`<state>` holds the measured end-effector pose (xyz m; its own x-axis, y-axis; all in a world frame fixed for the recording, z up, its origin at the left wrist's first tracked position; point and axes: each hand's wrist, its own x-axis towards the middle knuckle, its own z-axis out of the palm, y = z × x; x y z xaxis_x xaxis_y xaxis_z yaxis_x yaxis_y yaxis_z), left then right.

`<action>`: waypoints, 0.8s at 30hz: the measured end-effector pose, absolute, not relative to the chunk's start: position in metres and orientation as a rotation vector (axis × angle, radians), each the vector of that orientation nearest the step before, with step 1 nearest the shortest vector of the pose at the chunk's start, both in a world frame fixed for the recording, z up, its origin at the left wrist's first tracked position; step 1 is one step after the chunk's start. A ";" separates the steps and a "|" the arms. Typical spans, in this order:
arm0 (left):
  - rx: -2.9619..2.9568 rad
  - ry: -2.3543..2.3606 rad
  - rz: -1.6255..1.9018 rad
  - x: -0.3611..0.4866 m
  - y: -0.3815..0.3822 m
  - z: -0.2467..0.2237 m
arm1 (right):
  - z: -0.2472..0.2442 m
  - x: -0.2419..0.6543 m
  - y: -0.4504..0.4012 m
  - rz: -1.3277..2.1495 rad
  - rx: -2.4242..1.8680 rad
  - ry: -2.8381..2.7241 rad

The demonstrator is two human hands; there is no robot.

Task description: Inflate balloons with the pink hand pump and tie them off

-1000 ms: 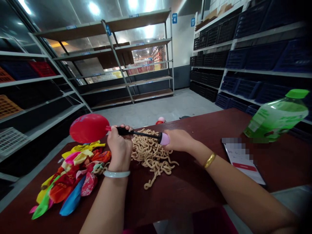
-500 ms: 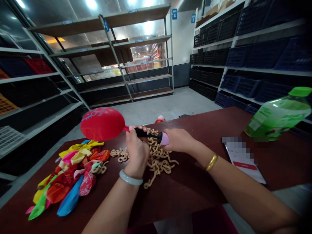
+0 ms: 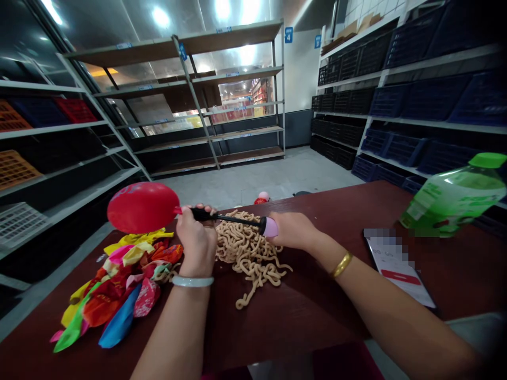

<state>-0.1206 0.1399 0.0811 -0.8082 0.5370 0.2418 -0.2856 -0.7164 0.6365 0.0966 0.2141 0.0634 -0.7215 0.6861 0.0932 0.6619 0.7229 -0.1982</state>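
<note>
A partly inflated red balloon (image 3: 143, 208) sits on the nozzle end of a black hand pump (image 3: 238, 218). My left hand (image 3: 195, 237) is closed around the pump's body and the balloon's neck. At the other end, my right hand (image 3: 295, 230) grips the pump's pink handle (image 3: 270, 227), with the thin black rod drawn out between the hands. Beneath the pump lies a heap of tan, cord-like strands (image 3: 253, 258). Left of my left hand is a pile of uninflated balloons (image 3: 119, 285) in many colours.
On the dark red table (image 3: 301, 311), a phone (image 3: 400, 272) lies at the right, with a green-capped bottle (image 3: 451, 198) behind it. Shelving (image 3: 214, 126) stands beyond the table; crates (image 3: 420, 100) fill the right-hand racks. Small pink and red objects (image 3: 262, 198) show past the far edge.
My left hand has moved left with the pump body and the balloon, away from my right hand. More of the pump's rod now shows between them.
</note>
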 end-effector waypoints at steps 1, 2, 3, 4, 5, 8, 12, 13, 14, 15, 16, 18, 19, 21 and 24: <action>0.563 0.835 2.506 -0.128 0.140 0.082 | 0.063 0.098 0.216 0.200 -1.093 -2.765; 0.555 0.841 2.519 -0.131 0.140 0.082 | 0.062 0.099 0.218 0.169 -1.100 -2.759; 0.555 0.844 2.526 -0.132 0.141 0.082 | 0.062 0.101 0.220 0.136 -1.109 -2.749; 0.564 0.843 2.531 -0.130 0.141 0.080 | 0.061 0.102 0.221 0.102 -1.123 -2.736; 0.575 0.842 2.538 -0.126 0.143 0.079 | 0.061 0.102 0.221 0.073 -1.145 -2.724; 0.581 0.840 2.551 -0.108 0.146 0.073 | 0.061 0.102 0.219 0.044 -1.199 -2.717; 0.590 0.804 2.492 -0.076 0.148 0.065 | 0.061 0.096 0.209 0.069 -1.167 -2.714; 0.598 0.795 2.471 -0.066 0.148 0.064 | 0.062 0.094 0.205 0.080 -1.155 -2.704; 0.607 0.790 2.448 -0.056 0.148 0.062 | 0.062 0.093 0.202 0.093 -1.143 -2.693; 0.618 0.785 2.423 -0.047 0.147 0.061 | 0.062 0.092 0.199 0.109 -1.134 -2.681; 0.634 0.782 2.401 -0.038 0.147 0.060 | 0.062 0.091 0.196 0.123 -1.129 -2.669; 0.671 0.770 2.368 -0.025 0.145 0.058 | 0.062 0.089 0.191 0.134 -1.126 -2.648; 0.684 0.767 2.363 -0.022 0.145 0.058 | 0.062 0.089 0.190 0.133 -1.125 -2.641; 0.688 0.776 2.356 -0.022 0.145 0.058 | 0.062 0.088 0.189 0.123 -1.121 -2.636; 0.633 0.803 2.375 -0.040 0.146 0.061 | 0.061 0.087 0.193 0.108 -1.124 -2.652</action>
<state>-0.0405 0.1462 0.0607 -0.7387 0.6250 0.2523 -0.3438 -0.6714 0.6565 0.0869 0.1930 0.0611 -0.6678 0.7151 0.2067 0.6958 0.6983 -0.1679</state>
